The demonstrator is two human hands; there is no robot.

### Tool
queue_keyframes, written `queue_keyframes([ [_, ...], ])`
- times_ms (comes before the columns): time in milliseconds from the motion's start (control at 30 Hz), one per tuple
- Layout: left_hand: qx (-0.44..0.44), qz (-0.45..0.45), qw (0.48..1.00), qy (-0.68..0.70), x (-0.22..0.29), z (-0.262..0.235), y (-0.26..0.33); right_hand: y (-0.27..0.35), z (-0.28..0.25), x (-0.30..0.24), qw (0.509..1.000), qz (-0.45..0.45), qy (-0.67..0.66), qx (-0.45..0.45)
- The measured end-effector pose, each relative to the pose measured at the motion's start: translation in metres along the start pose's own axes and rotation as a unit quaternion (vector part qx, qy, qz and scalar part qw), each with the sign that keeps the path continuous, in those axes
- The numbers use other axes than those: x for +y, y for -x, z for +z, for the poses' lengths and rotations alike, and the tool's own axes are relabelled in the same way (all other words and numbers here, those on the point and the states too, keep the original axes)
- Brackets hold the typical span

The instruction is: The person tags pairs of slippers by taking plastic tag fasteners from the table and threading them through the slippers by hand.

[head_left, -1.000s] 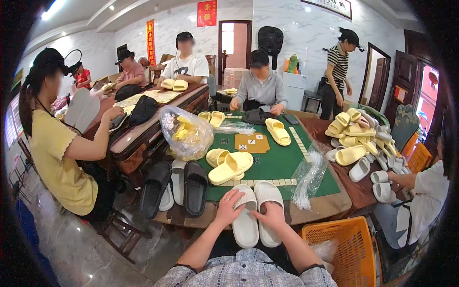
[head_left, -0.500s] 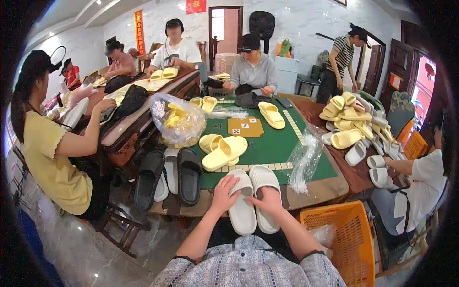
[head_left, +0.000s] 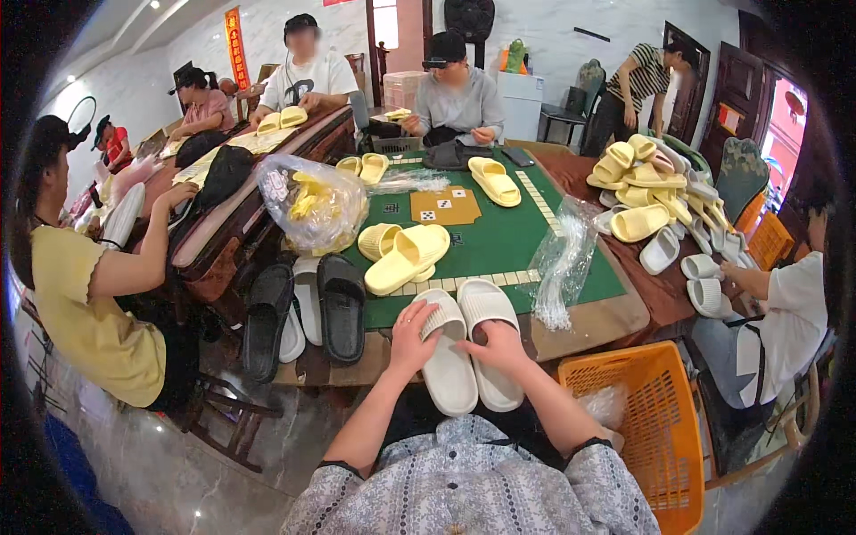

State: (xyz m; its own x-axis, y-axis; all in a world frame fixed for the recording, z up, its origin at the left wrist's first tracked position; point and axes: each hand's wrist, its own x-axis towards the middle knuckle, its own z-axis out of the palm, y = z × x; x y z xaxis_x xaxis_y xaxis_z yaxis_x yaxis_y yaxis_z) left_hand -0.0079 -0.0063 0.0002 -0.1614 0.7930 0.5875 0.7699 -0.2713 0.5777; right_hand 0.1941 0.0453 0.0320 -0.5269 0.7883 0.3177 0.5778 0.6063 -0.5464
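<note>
A pair of white ribbed slippers stands side by side at the near table edge, toes pointing away from me. My left hand (head_left: 414, 339) curls over the strap of the left white slipper (head_left: 450, 378). Inside the opening of the right white slipper (head_left: 500, 390), the fingers of my right hand (head_left: 499, 346) are partly hidden under its strap, while the thumb reaches toward the left one. Just beyond lies a yellow slipper (head_left: 407, 259) on top of others. Black slippers (head_left: 342, 312) with white ones between them stand at the left.
Ahead are a green table mat (head_left: 499, 234), a bag of yellow pieces (head_left: 312, 203), a clear bag of white strips (head_left: 568, 267) and a slipper pile (head_left: 646, 192). An orange crate (head_left: 655, 428) stands at my lower right. Several people work around the tables.
The whole view has shifted slightly, with the scene sitting higher and a little further left. Both hands keep their hold on the white slippers. The person across has raised a hand.
</note>
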Motion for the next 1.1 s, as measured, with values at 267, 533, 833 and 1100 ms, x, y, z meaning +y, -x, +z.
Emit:
queue_keyframes([
  [267, 0.034, -0.010, 0.999, -0.001, 0.005, 0.008, 0.003, 0.001, -0.004, 0.009, 0.998, 0.025, 0.002, -0.056],
  [533, 0.028, -0.019, 0.999, 0.009, 0.000, 0.009, 0.006, 0.010, -0.038, -0.001, 0.991, -0.021, -0.114, -0.062],
  [833, 0.020, -0.017, 0.999, 0.024, -0.001, 0.012, 0.014, 0.007, -0.090, 0.062, 0.986, 0.094, -0.051, 0.127],
  [1100, 0.049, -0.012, 0.999, 0.011, -0.002, 0.004, 0.008, -0.004, -0.091, 0.087, 0.977, 0.107, 0.000, 0.184],
])
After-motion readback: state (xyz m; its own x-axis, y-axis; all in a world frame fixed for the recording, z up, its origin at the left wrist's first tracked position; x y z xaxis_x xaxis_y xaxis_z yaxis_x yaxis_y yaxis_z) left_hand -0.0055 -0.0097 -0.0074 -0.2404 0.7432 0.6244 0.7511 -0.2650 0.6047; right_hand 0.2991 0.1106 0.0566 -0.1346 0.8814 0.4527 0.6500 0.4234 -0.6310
